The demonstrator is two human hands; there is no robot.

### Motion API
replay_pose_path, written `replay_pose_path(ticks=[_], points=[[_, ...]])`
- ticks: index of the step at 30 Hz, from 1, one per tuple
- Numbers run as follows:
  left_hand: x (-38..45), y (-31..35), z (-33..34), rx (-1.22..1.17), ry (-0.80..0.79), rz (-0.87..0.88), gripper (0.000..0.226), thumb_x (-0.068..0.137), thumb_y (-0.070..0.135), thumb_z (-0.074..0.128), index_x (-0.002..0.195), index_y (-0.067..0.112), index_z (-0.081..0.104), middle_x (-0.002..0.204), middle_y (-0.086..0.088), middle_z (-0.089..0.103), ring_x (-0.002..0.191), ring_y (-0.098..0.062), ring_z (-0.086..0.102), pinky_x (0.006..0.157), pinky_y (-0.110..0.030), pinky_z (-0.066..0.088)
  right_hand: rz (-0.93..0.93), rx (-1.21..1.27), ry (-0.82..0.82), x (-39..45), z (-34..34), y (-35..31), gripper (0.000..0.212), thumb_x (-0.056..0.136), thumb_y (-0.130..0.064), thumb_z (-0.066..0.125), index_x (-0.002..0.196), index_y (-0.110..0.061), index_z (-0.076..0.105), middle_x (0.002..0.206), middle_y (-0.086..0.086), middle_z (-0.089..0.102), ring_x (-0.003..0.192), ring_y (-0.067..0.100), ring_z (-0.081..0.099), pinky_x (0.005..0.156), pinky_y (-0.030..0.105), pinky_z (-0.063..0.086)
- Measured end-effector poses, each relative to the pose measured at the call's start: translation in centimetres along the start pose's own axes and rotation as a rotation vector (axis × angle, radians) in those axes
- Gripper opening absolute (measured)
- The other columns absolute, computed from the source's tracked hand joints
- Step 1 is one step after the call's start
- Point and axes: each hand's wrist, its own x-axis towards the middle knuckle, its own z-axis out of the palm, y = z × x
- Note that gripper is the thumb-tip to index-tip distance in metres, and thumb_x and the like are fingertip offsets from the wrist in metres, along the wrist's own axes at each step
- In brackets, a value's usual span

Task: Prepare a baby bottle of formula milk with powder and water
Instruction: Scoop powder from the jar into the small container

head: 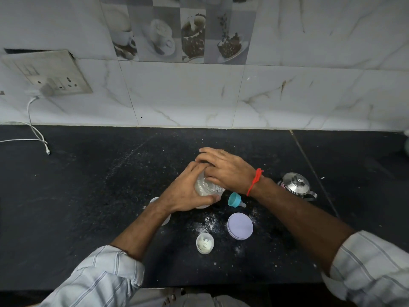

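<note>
A clear container (208,187) with white powder inside stands on the black counter (88,196). My left hand (188,191) wraps around its side and holds it. My right hand (225,168) lies over its top, fingers curled on the mouth; what is under the palm is hidden. A teal collar with a clear teat (235,200) lies just right of the container. A lilac round lid (240,226) rests nearer to me. A small clear bottle (205,243) with white bits inside stands in front. Spilled powder (208,224) dusts the counter between them.
A steel lidded pot (296,185) stands to the right, behind my right forearm. A white round object (155,200) is partly hidden under my left wrist. A white charging cable (37,138) trails from the wall socket (51,74) at far left. Tiled wall rises behind.
</note>
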Motion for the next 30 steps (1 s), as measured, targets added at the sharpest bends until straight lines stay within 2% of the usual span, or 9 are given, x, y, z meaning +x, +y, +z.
replay_pose_path(ticks=[3, 8, 11, 14, 17, 20, 21, 23, 30], points=[[0.4, 0.6, -0.3, 0.038, -0.001, 0.018, 0.094, 0.072, 0.065, 0.08, 0.151, 0.033, 0.039, 0.149, 0.012, 0.04, 0.136, -0.009, 0.044, 0.115, -0.046, 0.044, -0.095, -0.163, -0.027, 0.4, -1.0, 0.3, 0.01, 0.085, -0.021, 0.08, 0.082, -0.012, 0.076, 0.132, 0.013, 0.064, 0.132, 0.035, 0.056, 0.107, 0.052, 0.048], [0.6, 1.1, -0.7, 0.049, 0.015, 0.013, 0.095, 0.069, 0.068, 0.08, 0.149, 0.032, 0.043, 0.143, 0.014, 0.044, 0.13, -0.008, 0.047, 0.112, -0.043, 0.046, -0.163, -0.23, -0.161, 0.7, -2.8, 0.8, 0.009, 0.076, -0.018, 0.086, 0.079, -0.016, 0.078, 0.134, 0.018, 0.061, 0.132, 0.043, 0.053, 0.113, 0.066, 0.038], [0.5, 0.9, -0.6, 0.046, 0.023, -0.003, 0.094, 0.067, 0.072, 0.079, 0.146, 0.034, 0.046, 0.137, 0.013, 0.045, 0.125, -0.009, 0.049, 0.109, -0.044, 0.049, -0.075, -0.124, -0.371, 1.3, -4.3, 0.2, 0.007, 0.079, -0.03, 0.083, 0.086, -0.026, 0.081, 0.146, 0.013, 0.05, 0.141, 0.04, 0.039, 0.117, 0.072, 0.026], [0.3, 0.5, -0.6, 0.036, 0.051, 0.004, 0.095, 0.065, 0.072, 0.08, 0.146, 0.04, 0.044, 0.139, 0.014, 0.044, 0.126, -0.008, 0.05, 0.108, -0.044, 0.051, 0.117, 0.179, -0.536, 1.4, -5.3, -0.2, 0.013, 0.093, -0.032, 0.069, 0.096, -0.025, 0.08, 0.155, 0.002, 0.035, 0.146, 0.031, 0.018, 0.123, 0.068, 0.008], [0.1, 0.4, -0.4, 0.033, 0.075, 0.026, 0.093, 0.065, 0.07, 0.081, 0.146, 0.041, 0.044, 0.138, 0.017, 0.042, 0.126, -0.007, 0.05, 0.106, -0.044, 0.052, 0.347, 0.516, -0.485, 1.4, -5.2, -0.2, 0.014, 0.096, -0.029, 0.067, 0.086, -0.026, 0.078, 0.147, -0.003, 0.047, 0.142, 0.025, 0.025, 0.12, 0.053, 0.022], [0.0, 0.6, -0.5, 0.047, 0.133, 0.04, 0.092, 0.065, 0.071, 0.08, 0.145, 0.044, 0.043, 0.136, 0.019, 0.04, 0.125, -0.008, 0.051, 0.101, -0.044, 0.055, 0.702, 0.939, -0.346, 1.0, -4.8, 0.1, 0.02, 0.094, -0.028, 0.071, 0.076, -0.022, 0.077, 0.116, 0.009, 0.074, 0.113, 0.021, 0.063, 0.107, 0.053, 0.049], [-0.1, 0.7, -0.6, 0.04, 0.161, 0.039, 0.091, 0.065, 0.07, 0.081, 0.144, 0.046, 0.044, 0.137, 0.018, 0.04, 0.125, -0.009, 0.05, 0.101, -0.044, 0.055, 0.81, 1.032, -0.3, 0.8, -4.9, 0.2, 0.019, 0.095, -0.025, 0.072, 0.081, -0.015, 0.08, 0.107, 0.014, 0.077, 0.101, 0.021, 0.069, 0.103, 0.051, 0.053], [-0.1, 0.8, -0.7, 0.014, 0.224, 0.033, 0.088, 0.065, 0.067, 0.082, 0.143, 0.046, 0.046, 0.137, 0.017, 0.041, 0.125, -0.006, 0.049, 0.104, -0.041, 0.053, 0.95, 1.09, -0.237, 0.3, -4.8, 0.5, 0.019, 0.095, -0.022, 0.073, 0.094, -0.005, 0.081, 0.104, 0.016, 0.079, 0.104, 0.025, 0.073, 0.105, 0.044, 0.052], [-0.3, 0.6, -0.3, -0.023, 0.293, 0.026, 0.087, 0.068, 0.06, 0.087, 0.143, 0.04, 0.049, 0.14, 0.013, 0.044, 0.129, 0.0, 0.046, 0.107, -0.032, 0.047, 0.975, 1.065, -0.18, -0.9, -4.9, 0.9, 0.02, 0.095, -0.028, 0.073, 0.097, -0.009, 0.08, 0.106, 0.007, 0.078, 0.109, 0.018, 0.07, 0.1, 0.034, 0.051]])
